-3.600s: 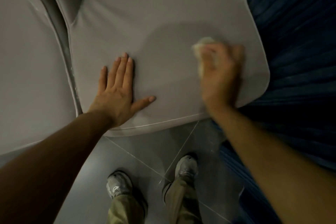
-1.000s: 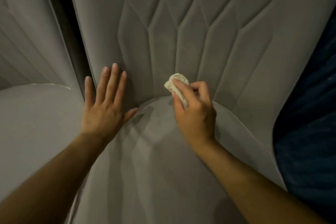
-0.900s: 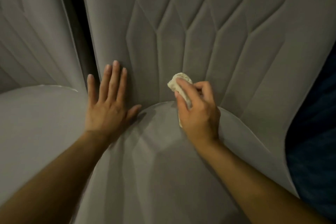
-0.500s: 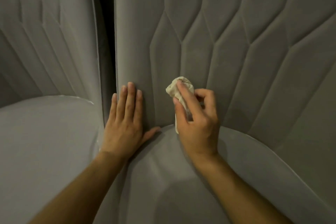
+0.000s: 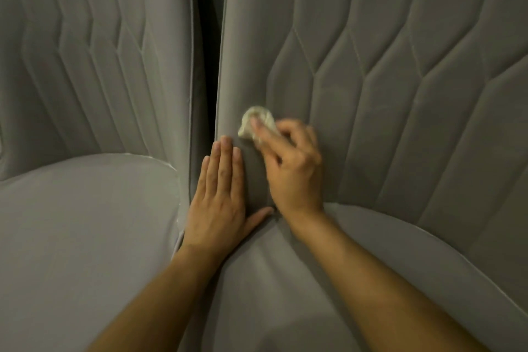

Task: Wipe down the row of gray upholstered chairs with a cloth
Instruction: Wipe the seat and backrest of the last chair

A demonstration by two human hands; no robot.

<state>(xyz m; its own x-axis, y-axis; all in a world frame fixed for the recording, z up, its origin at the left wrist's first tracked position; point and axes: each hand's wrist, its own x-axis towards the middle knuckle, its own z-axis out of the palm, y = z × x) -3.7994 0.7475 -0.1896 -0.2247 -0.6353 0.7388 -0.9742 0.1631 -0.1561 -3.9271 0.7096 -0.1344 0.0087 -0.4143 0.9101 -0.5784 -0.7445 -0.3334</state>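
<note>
Left hand (image 5: 218, 203) lies flat against the lower backrest of the right-hand gray chair (image 5: 400, 80), fingers straight and together, thumb splayed. Right hand (image 5: 294, 171), fingers curled, pinches a wadded pale cloth (image 5: 255, 120) against that backrest, near its left edge. A second gray chair (image 5: 85, 94) stands alongside to the left.

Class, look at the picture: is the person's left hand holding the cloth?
No, the right hand pinches the cloth against the chair backrest, while the left hand lies flat beside it.

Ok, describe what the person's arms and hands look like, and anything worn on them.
Bare throughout: no glove on the left hand or the right hand, no rings, watch or bracelet showing, and no sleeves anywhere in view.
</note>
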